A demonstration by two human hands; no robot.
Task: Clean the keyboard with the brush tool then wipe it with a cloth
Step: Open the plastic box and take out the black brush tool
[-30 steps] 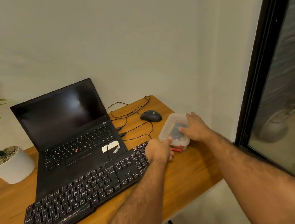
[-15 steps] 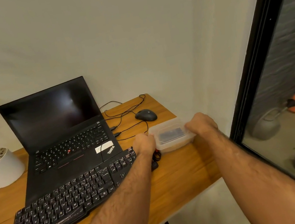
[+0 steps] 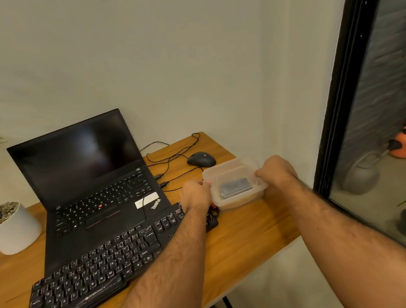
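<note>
Nearest to the camera, two bare forearms reach forward over the wooden desk (image 3: 250,237). Under the left forearm lies the black keyboard (image 3: 103,272), which sits flat on the desk at an angle, its left end closer to the person and its right end hidden below the left wrist. A little farther, the left hand (image 3: 195,194) grips the left edge of a clear plastic container (image 3: 235,184) with curled fingers, and the right hand (image 3: 276,172) grips the right edge of it in the same way. The container is held between both hands just beside the right end of the keyboard, close to the right edge of the desk; whether its bottom touches the wood cannot be told. Inside it a dark object (image 3: 234,185) shows through the lid (it is too blurred to say what it is). Something small and red (image 3: 214,205) shows on the desk under the left hand, near the container. Behind the keyboard stands an open black laptop (image 3: 87,189) with a dark screen, its front edge touching the back of the keyboard. To the right of the laptop a black mouse (image 3: 200,159) rests among thin black cables (image 3: 170,156). At the far left a white pot with a green plant (image 3: 7,229) stands on the desk, before the pale wall.
</note>
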